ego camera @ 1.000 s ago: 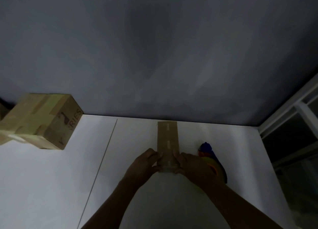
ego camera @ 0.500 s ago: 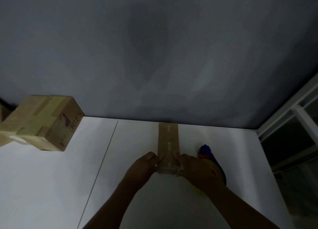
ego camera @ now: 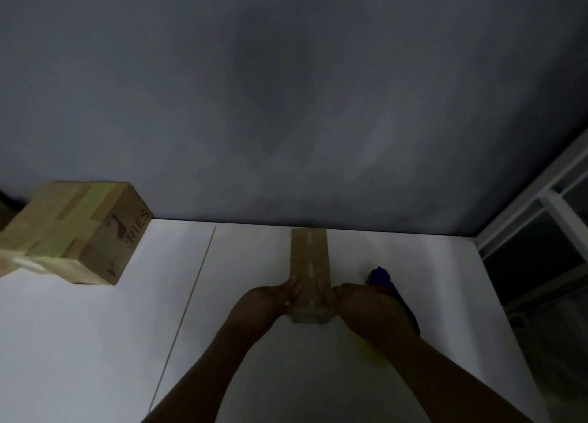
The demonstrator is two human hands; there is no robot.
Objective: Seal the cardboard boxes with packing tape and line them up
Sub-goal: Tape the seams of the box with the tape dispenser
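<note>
Dim packing room: white table (ego camera: 95, 343), grey wall (ego camera: 286, 104), taped cardboard box (ego camera: 73, 231).

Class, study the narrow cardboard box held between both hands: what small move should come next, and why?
Probably smooth the tape down over the near end of the narrow box: the left hand and right hand grip that end, where a shiny strip seems to wrap the edge, though dimly seen.
</note>
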